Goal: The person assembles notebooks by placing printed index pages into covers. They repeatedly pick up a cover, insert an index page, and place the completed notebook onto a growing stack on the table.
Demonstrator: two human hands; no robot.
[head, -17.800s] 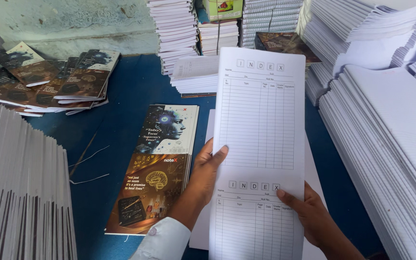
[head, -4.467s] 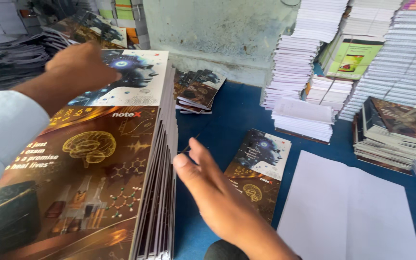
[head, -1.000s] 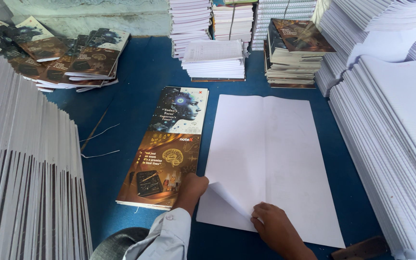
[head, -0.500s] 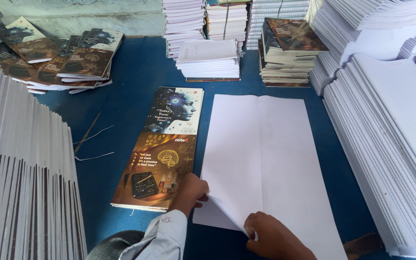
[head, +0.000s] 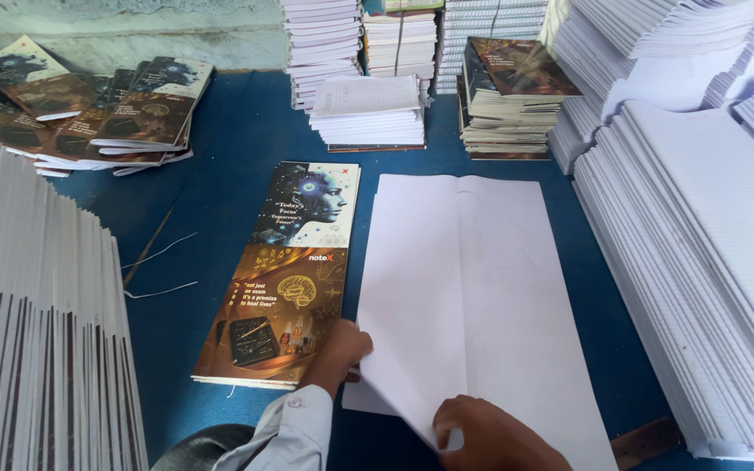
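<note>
Head view looks down on a blue table top [head: 220, 148] that is crowded on nearly all sides. At the left edge a tall leaning stack of white paper blocks [head: 28, 331] takes the whole side, and behind it, at the far left, lie fanned dark brown printed covers [head: 106, 113]. Between this stack and the work area a strip of bare blue surface stays open, with only some thin pale threads [head: 163, 262] on it. In the middle lies a long printed notebook cover in dark blue and brown [head: 285, 270], flat, with its long side just beside a large white folded paper sheet [head: 473, 296]. Behind these two stand a small white paper pile [head: 368, 109] and a pile with a dark cover on top [head: 517, 87]; the blue gap before them is narrow. On the right, slanted rows of white paper bundles [head: 709, 244] close the side, near to the sheet's right edge. The left hand [head: 342, 349] comes from a pale grey sleeve [head: 294, 427] at the bottom, the wrist bent inward; it rests at the near corner of the cover and touches the left edge of the sheet, fingers curled under it. The right hand [head: 490, 432] enters from the bottom edge, palm down, fingers bent, pinching the near lower corner of the sheet, which is lifted a little from the layer below.
</note>
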